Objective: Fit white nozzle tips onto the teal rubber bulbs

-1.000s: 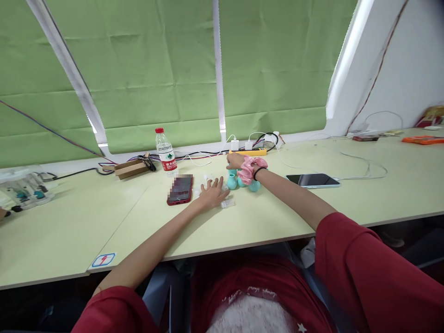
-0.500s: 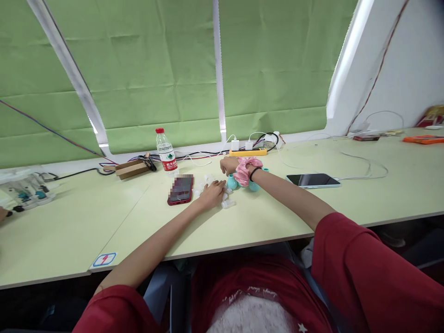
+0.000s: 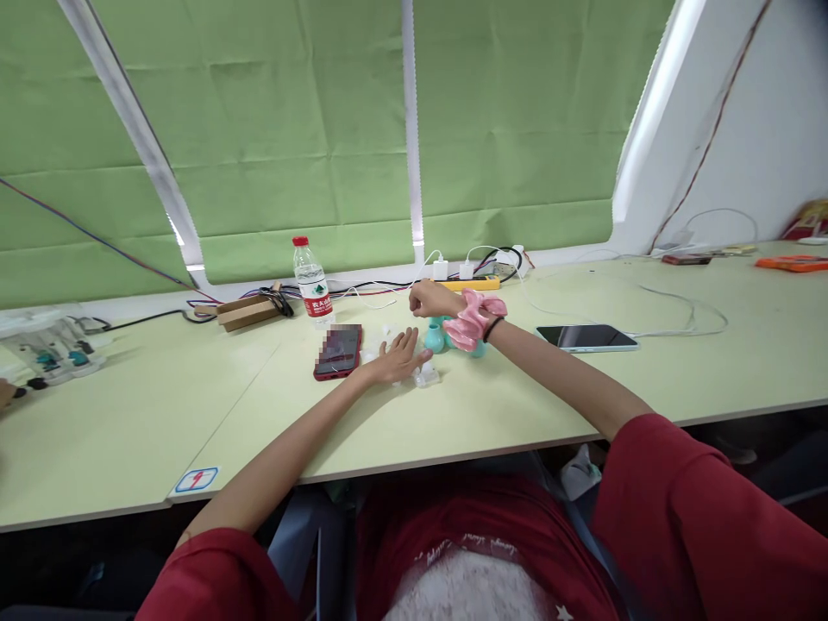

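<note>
My left hand [image 3: 396, 358] lies palm down with its fingers spread, over a scatter of small clear plastic pieces [image 3: 427, 376]. Some of those pieces stick out past the thumb; others are covered by the palm. Farther back, my right hand [image 3: 433, 299] is held with its fingers curled in. Whatever its fingers hold, if anything, is hidden. A pink scrunchie [image 3: 475, 319] and a black band circle the right wrist. Turquoise rounded pieces with short necks [image 3: 435, 338] stand below that wrist, partly covered by it.
Left of my hands lie a red-cased phone [image 3: 338, 352] and a water bottle [image 3: 313, 285] standing upright. Behind are a yellow power strip [image 3: 475, 283], cables and an open cardboard box [image 3: 249, 312]. Another phone [image 3: 587, 337] is charging at right. A person's fingers [image 3: 6, 393] show at far left.
My left hand has spread its fingers, thumb now pointing right toward the turquoise pieces. My right hand has shifted slightly up, with its forearm a little to the right.
</note>
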`<state>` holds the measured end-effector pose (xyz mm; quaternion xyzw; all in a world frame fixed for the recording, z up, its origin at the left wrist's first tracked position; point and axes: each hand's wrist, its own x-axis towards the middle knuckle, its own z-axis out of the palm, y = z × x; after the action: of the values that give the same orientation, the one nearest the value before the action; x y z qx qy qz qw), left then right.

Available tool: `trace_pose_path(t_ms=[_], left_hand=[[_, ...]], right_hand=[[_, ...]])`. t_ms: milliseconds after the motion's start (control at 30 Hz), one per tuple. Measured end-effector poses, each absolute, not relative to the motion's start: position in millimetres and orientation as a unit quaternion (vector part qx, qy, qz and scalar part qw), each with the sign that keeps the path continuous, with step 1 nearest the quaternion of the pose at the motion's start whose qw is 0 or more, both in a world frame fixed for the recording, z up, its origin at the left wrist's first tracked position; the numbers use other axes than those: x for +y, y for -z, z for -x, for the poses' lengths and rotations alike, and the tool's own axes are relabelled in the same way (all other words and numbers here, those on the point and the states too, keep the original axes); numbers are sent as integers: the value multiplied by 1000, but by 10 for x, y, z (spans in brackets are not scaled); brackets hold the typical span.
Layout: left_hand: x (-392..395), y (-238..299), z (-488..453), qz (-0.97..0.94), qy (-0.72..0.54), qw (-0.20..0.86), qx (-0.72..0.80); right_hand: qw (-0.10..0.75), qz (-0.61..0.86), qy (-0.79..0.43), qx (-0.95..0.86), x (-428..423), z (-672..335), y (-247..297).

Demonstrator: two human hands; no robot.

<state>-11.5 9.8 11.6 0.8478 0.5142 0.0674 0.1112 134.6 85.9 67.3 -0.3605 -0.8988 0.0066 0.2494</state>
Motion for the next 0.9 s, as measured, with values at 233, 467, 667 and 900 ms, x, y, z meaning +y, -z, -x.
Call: trace_pose_path(t_ms=[233,467,667,900], left_hand=[[211,-172,203,-832,-199,-46,515],[236,-101,200,-816,-280,-61,502],[303,30,160,-841,-206,-19,499],[289,29,196,-854,-216,-29,472]], right_hand=[[298,314,124,-893,434,-1311,-166],[307,332,67,-890,334,-1213,56],[287,341,68,-893,373,-1270,41],[263,322,80,-906,253,-1252,15]])
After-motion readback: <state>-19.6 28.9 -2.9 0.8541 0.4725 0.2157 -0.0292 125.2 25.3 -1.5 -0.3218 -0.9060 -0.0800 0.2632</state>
